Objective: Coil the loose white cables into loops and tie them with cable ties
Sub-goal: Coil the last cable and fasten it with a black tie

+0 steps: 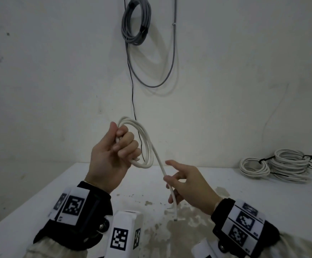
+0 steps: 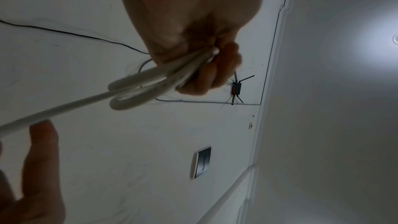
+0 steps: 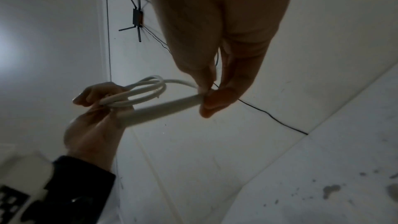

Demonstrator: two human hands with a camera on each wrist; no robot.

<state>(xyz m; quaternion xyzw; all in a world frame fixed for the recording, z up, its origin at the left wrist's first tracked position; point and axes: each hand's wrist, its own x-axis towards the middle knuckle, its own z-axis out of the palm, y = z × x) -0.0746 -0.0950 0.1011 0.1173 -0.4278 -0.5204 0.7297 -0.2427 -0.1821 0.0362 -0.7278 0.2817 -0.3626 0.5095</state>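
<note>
Two hands are working above the white surface: the left hand is fisting a small coil of white cable, its grip wrapped tight round the loops, held up in open air in front of the wall. Right hand is pinching the cable's loose tail between thumb and fingers, forefinger sticking out, the cut end dangling just over the stained surface. Tied white coils are sitting well apart near the far right edge.

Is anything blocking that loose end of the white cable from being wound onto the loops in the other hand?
Nothing visible does. The tail runs freely through open air from the right hand up to the coil the left hand grips.
</note>
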